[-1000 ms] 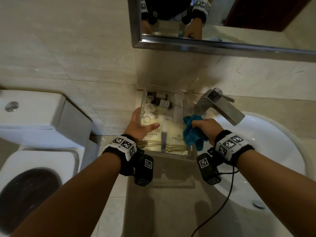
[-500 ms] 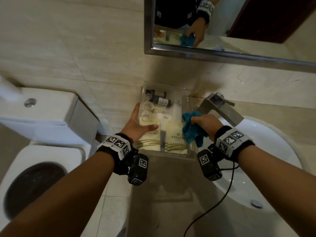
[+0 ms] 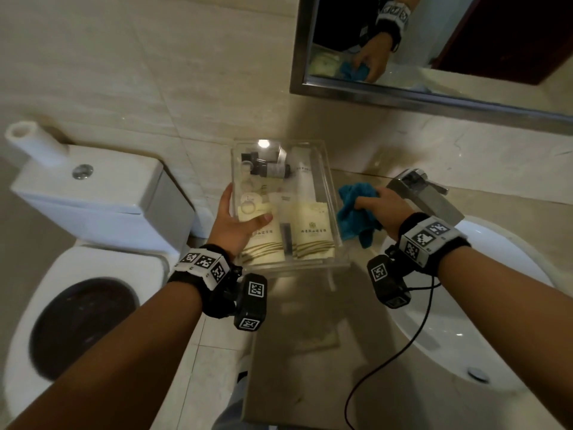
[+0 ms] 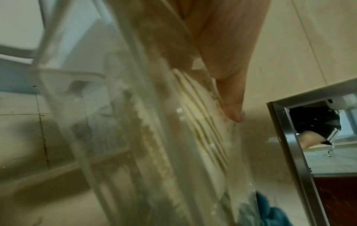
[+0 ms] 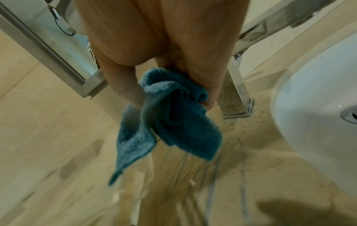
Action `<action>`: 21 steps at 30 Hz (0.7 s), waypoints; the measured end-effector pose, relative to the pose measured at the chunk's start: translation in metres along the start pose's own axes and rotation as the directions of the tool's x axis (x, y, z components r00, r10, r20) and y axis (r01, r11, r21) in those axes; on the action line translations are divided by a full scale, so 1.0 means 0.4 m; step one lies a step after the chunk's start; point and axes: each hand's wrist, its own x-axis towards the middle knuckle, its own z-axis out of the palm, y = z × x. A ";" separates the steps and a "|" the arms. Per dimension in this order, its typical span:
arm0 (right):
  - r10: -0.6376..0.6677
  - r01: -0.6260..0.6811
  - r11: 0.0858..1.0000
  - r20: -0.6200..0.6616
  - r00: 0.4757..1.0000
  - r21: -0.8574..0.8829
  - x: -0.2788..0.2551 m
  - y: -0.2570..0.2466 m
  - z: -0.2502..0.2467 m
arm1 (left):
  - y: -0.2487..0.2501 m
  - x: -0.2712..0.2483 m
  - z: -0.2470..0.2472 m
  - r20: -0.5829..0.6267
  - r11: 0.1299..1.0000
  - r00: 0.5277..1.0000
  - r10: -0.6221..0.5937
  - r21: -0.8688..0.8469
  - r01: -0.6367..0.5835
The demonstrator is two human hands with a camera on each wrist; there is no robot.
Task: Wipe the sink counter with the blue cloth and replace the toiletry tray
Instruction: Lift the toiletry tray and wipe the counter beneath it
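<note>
Since a second ago the toiletry tray has risen off the worktop and the blue cloth has swung clear of its right side. Left hand grips the tray's left wall, thumb lying inside on a sachet; right hand is clenched round the bunched cloth, which hangs above the worktop near the faucet. Two cream sachets carry printed characters too small to read. Two small dark bottles lie at the tray's far end. A toilet stands left, the basin right, a mirror above.
</note>
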 end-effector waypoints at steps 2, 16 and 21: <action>-0.005 0.000 0.998 -0.078 0.997 -0.063 0.011 0.026 -0.004 | 0.000 -0.005 -0.022 -0.036 0.999 0.999 -0.025 -0.031 0.024; -0.200 0.278 0.648 0.194 0.960 -0.709 0.025 0.207 0.171 | -0.044 -0.005 -0.133 -0.204 0.996 0.975 -0.085 -0.009 0.085; -0.287 0.264 0.663 0.088 0.954 -0.700 0.070 0.242 0.150 | -0.051 0.000 -0.150 -0.219 0.995 0.971 -0.096 -0.010 0.096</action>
